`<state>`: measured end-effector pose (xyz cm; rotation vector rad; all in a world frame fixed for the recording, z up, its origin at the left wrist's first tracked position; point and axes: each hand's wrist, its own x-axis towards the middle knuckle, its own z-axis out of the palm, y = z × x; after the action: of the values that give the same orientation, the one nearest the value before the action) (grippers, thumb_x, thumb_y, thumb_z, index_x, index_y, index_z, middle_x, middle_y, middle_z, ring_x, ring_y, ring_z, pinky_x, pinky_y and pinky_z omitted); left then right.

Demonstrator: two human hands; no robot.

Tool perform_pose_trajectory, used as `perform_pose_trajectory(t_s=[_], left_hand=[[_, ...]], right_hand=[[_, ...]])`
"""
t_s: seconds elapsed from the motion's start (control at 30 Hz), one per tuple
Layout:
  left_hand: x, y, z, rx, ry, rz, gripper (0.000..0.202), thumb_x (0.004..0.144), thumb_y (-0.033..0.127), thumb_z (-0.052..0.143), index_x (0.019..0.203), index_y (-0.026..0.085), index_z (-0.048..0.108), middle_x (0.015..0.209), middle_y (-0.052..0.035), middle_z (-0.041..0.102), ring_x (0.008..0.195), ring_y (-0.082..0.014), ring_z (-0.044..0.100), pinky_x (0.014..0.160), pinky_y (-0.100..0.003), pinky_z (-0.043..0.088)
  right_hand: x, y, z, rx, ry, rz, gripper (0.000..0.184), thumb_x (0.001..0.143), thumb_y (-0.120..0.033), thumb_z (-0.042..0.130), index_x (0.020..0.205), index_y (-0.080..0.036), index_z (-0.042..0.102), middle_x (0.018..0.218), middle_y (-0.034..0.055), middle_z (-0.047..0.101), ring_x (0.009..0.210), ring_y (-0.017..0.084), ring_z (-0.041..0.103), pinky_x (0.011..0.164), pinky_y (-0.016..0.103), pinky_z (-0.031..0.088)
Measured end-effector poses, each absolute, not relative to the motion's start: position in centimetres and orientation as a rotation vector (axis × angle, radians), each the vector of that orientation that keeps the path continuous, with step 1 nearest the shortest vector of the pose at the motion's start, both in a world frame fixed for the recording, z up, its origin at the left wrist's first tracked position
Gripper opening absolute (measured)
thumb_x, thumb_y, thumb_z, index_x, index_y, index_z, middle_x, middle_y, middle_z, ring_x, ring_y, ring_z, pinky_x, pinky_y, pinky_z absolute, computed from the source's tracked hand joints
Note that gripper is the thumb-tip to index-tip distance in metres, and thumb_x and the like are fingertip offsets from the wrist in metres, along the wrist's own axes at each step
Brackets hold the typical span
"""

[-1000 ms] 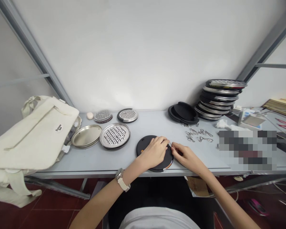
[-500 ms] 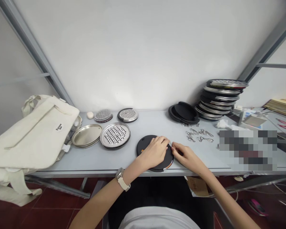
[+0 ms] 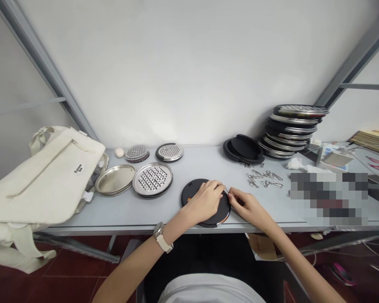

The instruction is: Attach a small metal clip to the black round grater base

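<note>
A round black disc (image 3: 191,189) with a shiny rim and a bit of orange lies flat near the table's front edge. My left hand (image 3: 208,198) rests over it, fingers bent together and gripping near its right side. Pinched at that same edge, my right hand (image 3: 244,205) has a thin silvery piece of metal (image 3: 226,190) between thumb and fingers; its exact shape is too small to make out. Several loose metal wire clips (image 3: 265,177) lie scattered beyond my right hand.
A tall stack of round graters (image 3: 292,130) stands at the back right, beside black round holders (image 3: 244,149). To the left are grater plates (image 3: 153,179), plain metal discs (image 3: 115,180), a grater in a black holder (image 3: 169,152) and a cream bag (image 3: 47,176).
Very little differs. My right hand has shifted slightly at the disc's edge, while my left hand stays in place on the disc.
</note>
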<state>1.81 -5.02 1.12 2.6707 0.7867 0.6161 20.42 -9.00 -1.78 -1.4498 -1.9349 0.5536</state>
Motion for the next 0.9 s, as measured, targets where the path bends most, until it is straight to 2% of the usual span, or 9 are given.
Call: perform_pose_trajectory(t_s=[0.33,0.6,0.9], left_hand=[[1.87,-5.09,1.02,2.679,0.79,0.621,0.027,0.096,0.013,0.036,0.119,0.019,0.048,0.118,-0.0082,0.053,0.111,-0.021,0.05,0.099,-0.039,0.04],[1.9,-5.0,0.82,2.662,0.803,0.627,0.024,0.097,0.016,0.038,0.12,0.017,0.045,0.119,-0.0095,0.052,0.115,-0.022,0.049,0.102,-0.04,0.039],[1.7,-5.09,1.23,2.678,0.772,0.625,0.027,0.096,0.012,0.036,0.12,0.018,0.048,0.119,-0.0082,0.052,0.113,-0.0205,0.049,0.101,-0.037,0.039]], right_hand=[[21.04,-8.62,-1.67,-1.425,-1.791,0.658,0.036,0.096,-0.041,0.035,0.065,-0.022,0.033,0.059,-0.0044,0.035,0.057,0.013,0.038,0.054,0.025,0.035],[20.58,-8.83,-1.61,-1.433,-1.941,0.594,0.032,0.097,-0.037,0.036,0.069,-0.022,0.039,0.061,-0.0042,0.044,0.058,0.014,0.044,0.057,0.025,0.035],[20.68,-8.78,-1.83,-1.419,-1.953,0.622,0.031,0.095,-0.036,0.036,0.068,-0.021,0.038,0.06,-0.0049,0.04,0.056,0.013,0.039,0.054,0.025,0.031]])
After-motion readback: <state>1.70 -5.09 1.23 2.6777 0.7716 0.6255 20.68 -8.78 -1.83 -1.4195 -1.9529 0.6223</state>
